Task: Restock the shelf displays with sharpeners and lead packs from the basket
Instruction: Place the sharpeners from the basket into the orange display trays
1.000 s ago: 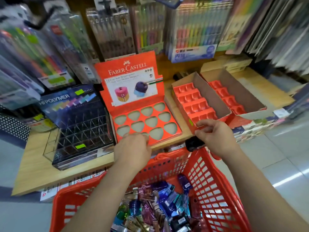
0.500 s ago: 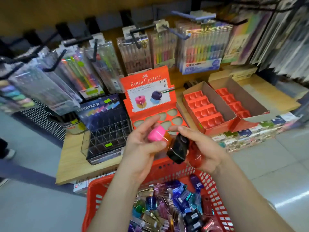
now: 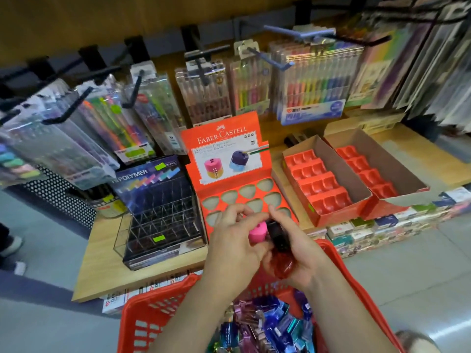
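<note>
My left hand (image 3: 233,244) pinches a pink round sharpener (image 3: 257,232) just in front of the red Faber-Castell display tray (image 3: 233,194), whose heart-shaped slots look bare. Close against it, my right hand (image 3: 297,256) grips a black sharpener (image 3: 277,235) and a translucent red one (image 3: 281,263). The two hands touch above the far rim of the red basket (image 3: 142,317), which holds several shiny purple and blue packs (image 3: 267,324).
On the wooden shelf (image 3: 102,256) stand a clear Hi-Polymer lead rack (image 3: 158,215) at left and two open cardboard boxes with red inserts (image 3: 323,184) (image 3: 369,171) at right. Pen packs hang on hooks behind. Small boxes line the shelf's lower right edge.
Both hands rose from the basket rim holding sharpeners, then closed together in front of the red display tray. The view has tilted upward, showing more of the hanging packs.
</note>
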Tool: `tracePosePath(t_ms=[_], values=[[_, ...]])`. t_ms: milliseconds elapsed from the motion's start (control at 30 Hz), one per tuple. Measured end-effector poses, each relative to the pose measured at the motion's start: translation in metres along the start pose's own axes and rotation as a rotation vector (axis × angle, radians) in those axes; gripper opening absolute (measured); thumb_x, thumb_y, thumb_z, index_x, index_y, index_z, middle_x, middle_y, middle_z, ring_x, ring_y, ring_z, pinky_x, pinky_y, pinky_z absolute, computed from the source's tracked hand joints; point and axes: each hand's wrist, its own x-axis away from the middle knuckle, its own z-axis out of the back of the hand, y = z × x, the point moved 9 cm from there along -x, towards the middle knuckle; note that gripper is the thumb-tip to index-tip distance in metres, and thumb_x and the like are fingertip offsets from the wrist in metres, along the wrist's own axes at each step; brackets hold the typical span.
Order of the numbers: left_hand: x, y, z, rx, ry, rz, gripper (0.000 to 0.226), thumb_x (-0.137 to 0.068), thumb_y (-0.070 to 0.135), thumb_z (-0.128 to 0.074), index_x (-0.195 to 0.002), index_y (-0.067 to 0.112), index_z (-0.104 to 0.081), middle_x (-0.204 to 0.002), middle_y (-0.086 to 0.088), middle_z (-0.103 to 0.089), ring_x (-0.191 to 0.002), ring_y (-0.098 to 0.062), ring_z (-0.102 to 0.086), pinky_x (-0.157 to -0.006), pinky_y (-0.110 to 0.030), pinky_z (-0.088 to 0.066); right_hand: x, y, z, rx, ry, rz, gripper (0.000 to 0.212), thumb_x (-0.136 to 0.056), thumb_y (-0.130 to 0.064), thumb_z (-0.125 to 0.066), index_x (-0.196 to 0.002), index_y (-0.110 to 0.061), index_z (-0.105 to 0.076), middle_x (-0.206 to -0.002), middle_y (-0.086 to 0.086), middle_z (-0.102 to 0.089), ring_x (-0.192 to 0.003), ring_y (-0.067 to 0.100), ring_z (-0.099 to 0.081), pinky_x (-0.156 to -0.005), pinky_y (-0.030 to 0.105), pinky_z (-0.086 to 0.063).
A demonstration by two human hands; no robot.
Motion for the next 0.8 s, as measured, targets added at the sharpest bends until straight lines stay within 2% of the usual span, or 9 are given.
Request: tracePosePath(t_ms=[33,67,167,267,333,433,533,667,800], values=[[-0.007,-0.002,-0.003,0.045,-0.031,0.034,0.047,-0.071,0.019,-0.078,-0.106,0.047,-0.064,-0.107,0.013,-0.046,-0.100,0.000,-0.048,-0.095,-0.018,-0.038,-0.003,-0.003,0.005,-0.010,0.008,0.009,0.033,-0.070,-0.042,-0.078,-0.084,-0.012,-0.075,-0.078,0.005,-0.066,-0.062,0.014,-0.058,-0.053,0.019,-0.048],[-0.014,-0.006,-0.007,0.103,-0.076,0.074,0.046,-0.076,0.018,-0.077,-0.104,0.051,-0.061,-0.107,0.011,-0.047,-0.099,0.004,-0.048,-0.094,-0.016,-0.039,-0.008,-0.008,0.010,-0.010,0.017,0.033,0.032,-0.069,-0.040,-0.078,-0.084,-0.012,-0.074,-0.077,0.007,-0.065,-0.059,0.014,-0.055,-0.046,0.021,-0.045],[-0.034,-0.009,-0.010,0.141,-0.112,0.087,0.041,-0.079,0.023,-0.076,-0.105,0.052,-0.061,-0.108,0.010,-0.055,-0.098,0.005,-0.054,-0.091,-0.022,-0.047,-0.022,-0.029,0.019,0.069,0.062,0.168,0.056,-0.062,-0.040,-0.088,-0.103,-0.006,-0.070,-0.100,0.021,-0.062,-0.078,0.029,-0.058,-0.063,0.037,-0.041],[-0.063,-0.022,-0.005,0.152,0.003,0.151,0.047,-0.070,0.027,-0.081,-0.114,0.033,-0.065,-0.101,0.014,-0.066,-0.092,0.002,-0.062,-0.084,-0.017,-0.049,-0.027,-0.049,0.030,0.088,0.136,0.279,0.029,-0.068,-0.030,-0.079,-0.091,-0.013,-0.073,-0.077,0.009,-0.067,-0.059,0.017,-0.062,-0.050,0.023,-0.043],[-0.086,-0.034,-0.006,0.138,0.054,0.200,0.043,-0.070,0.025,-0.079,-0.111,0.027,-0.067,-0.097,0.013,-0.070,-0.090,0.001,-0.064,-0.081,-0.011,-0.047,-0.029,-0.059,0.045,0.121,0.225,0.334,0.026,-0.064,-0.030,-0.077,-0.086,-0.016,-0.077,-0.081,0.009,-0.068,-0.064,0.019,-0.062,-0.053,0.026,-0.049],[-0.116,-0.035,-0.017,0.009,0.087,0.101,0.036,-0.072,0.022,-0.077,-0.107,0.023,-0.071,-0.102,0.004,-0.068,-0.095,-0.009,-0.062,-0.086,-0.018,-0.044,-0.030,-0.062,0.059,0.135,0.291,0.352,0.013,-0.073,-0.027,-0.075,-0.083,-0.019,-0.078,-0.090,0.014,-0.070,-0.073,0.023,-0.064,-0.057,0.030,-0.052],[-0.129,-0.035,-0.043,-0.074,0.038,0.013,0.040,-0.072,0.017,-0.077,-0.111,0.018,-0.070,-0.106,0.000,-0.058,-0.096,-0.015,-0.058,-0.091,-0.024,-0.046,-0.031,-0.059,0.061,0.128,0.302,0.312,0.014,-0.085,-0.020,-0.070,-0.097,-0.015,-0.075,-0.100,0.020,-0.071,-0.075,0.026,-0.065,-0.061,0.032,-0.050],[-0.136,-0.042,-0.060,-0.171,0.030,-0.069,0.036,-0.071,0.017,-0.077,-0.107,0.016,-0.068,-0.103,0.002,-0.062,-0.093,-0.020,-0.060,-0.084,-0.035,-0.049,-0.033,-0.061,0.062,0.138,0.285,0.312,0.020,-0.084,-0.014,-0.063,-0.101,-0.016,-0.075,-0.093,0.017,-0.068,-0.071,0.024,-0.062,-0.050,0.026,-0.045],[-0.139,-0.041,-0.064,-0.255,0.053,-0.122,0.027,-0.073,0.022,-0.074,-0.098,0.016,-0.067,-0.094,0.001,-0.066,-0.087,-0.022,-0.061,-0.077,-0.036,-0.049,-0.035,-0.059,0.062,0.082,0.283,0.323,0.016,-0.082,-0.013,-0.069,-0.097,-0.015,-0.075,-0.106,0.021,-0.070,-0.081,0.028,-0.066,-0.062,0.032,-0.052]])
